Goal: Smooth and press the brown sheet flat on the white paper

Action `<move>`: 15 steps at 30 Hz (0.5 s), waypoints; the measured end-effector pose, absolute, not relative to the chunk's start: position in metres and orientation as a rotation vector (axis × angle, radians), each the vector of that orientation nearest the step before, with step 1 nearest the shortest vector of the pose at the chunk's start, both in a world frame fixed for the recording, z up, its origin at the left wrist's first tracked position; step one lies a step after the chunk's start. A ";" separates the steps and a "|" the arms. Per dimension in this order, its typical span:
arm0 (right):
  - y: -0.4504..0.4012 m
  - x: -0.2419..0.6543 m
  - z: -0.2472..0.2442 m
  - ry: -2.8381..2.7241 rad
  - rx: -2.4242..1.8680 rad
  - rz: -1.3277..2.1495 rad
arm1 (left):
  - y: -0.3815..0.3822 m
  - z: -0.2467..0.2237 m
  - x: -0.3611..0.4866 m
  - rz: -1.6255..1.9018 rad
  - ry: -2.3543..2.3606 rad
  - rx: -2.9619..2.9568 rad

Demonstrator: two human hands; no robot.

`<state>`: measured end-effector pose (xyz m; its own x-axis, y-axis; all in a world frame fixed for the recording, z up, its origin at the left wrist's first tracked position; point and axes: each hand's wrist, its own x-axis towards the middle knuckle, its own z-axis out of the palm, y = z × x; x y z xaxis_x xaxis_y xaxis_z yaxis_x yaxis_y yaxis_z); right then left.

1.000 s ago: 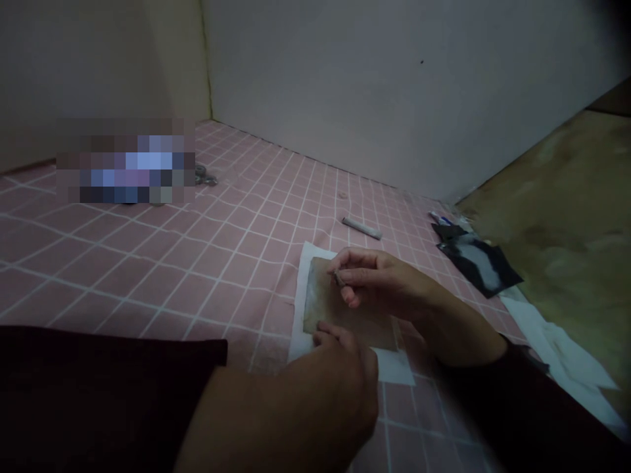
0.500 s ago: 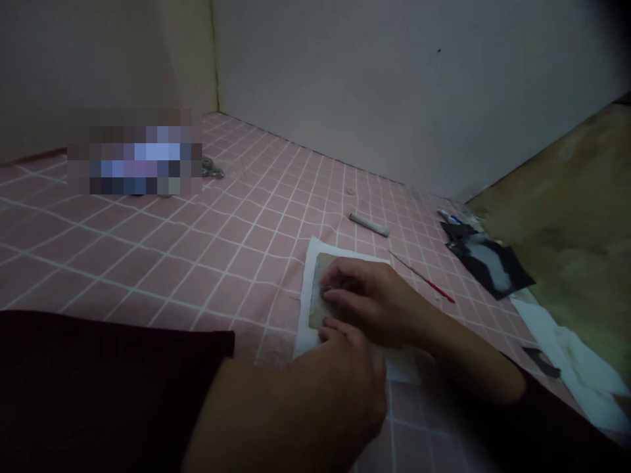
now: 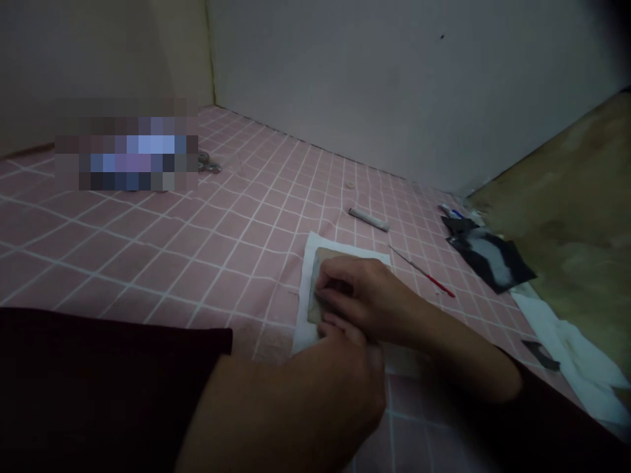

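Observation:
A white sheet [image 3: 304, 282] lies on the pink checked cloth, with a grey-brown piece [image 3: 323, 255] on top of it. Over that piece is my right hand [image 3: 359, 289], its thumb and fingertips pinched together near the left edge; whatever they hold is too small to tell. My left hand [image 3: 340, 381] rests just below, touching the right one, fingers curled over the lower part of the sheet. What its fingertips hold is hidden.
Beyond the sheet lie a grey tube [image 3: 369, 219] and a thin tool with a red handle [image 3: 436, 284]. Black pieces [image 3: 493, 263] and white paper [image 3: 566, 355] are at the right. Small metal items [image 3: 210, 163] sit at the back left beside a blurred patch.
My right fingertips have shifted slightly left and pinch closer to the left edge of the grey-brown piece. My left hand is nearly unmoved. The view has tilted slightly.

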<state>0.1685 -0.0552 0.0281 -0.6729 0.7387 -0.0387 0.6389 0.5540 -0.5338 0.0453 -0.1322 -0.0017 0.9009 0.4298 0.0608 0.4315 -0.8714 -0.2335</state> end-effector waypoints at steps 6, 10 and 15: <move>-0.056 0.169 0.029 -2.609 -1.155 0.782 | -0.133 0.005 0.041 0.009 -0.666 -2.774; -0.055 0.168 0.030 -2.672 -1.086 0.735 | -0.132 0.007 0.039 -0.016 -0.652 -2.844; -0.055 0.169 0.031 -2.732 -1.076 0.765 | -0.133 0.004 0.039 -0.024 -0.640 -2.878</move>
